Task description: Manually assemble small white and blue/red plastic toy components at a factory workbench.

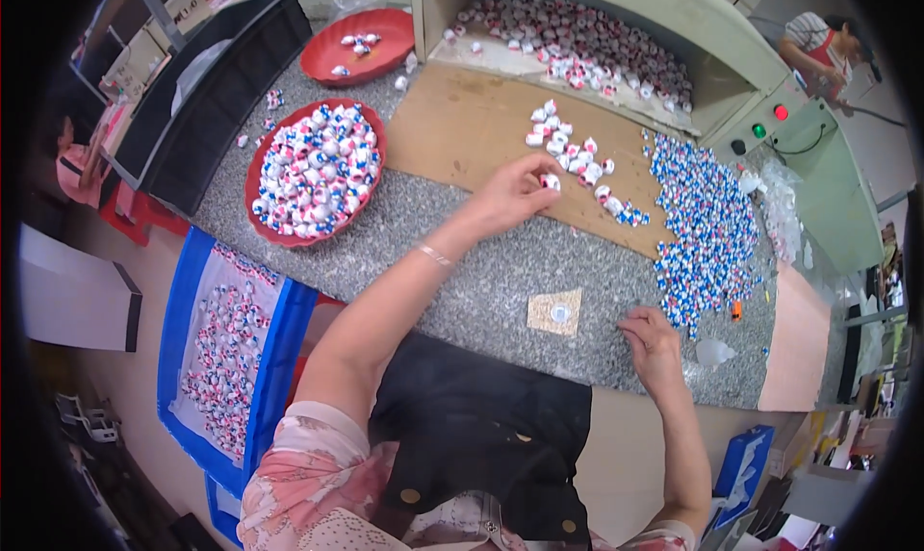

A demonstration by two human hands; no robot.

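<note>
My left hand (515, 197) is closed in a pinch on a small white-and-red plastic piece (550, 181), above the near edge of a brown board (448, 118). Loose white-and-red pieces (577, 154) lie just beyond it. My right hand (656, 347) is held low over the speckled grey worktop, thumb and fingers pressed together; anything between them is too small to make out. To its left sits a small beige pad (541, 312) with a round clear part on it. A heap of small blue-and-white pieces (703, 224) spreads beyond my right hand, beside a small translucent bottle (714, 352).
A red scalloped dish (379, 139) full of white-and-blue pieces stands at left, another red dish (318, 60) behind it. A black crate (178, 161) is far left, a blue bin (178, 358) below. An open-fronted cabinet (577, 79) holds more pieces. Other people sit nearby.
</note>
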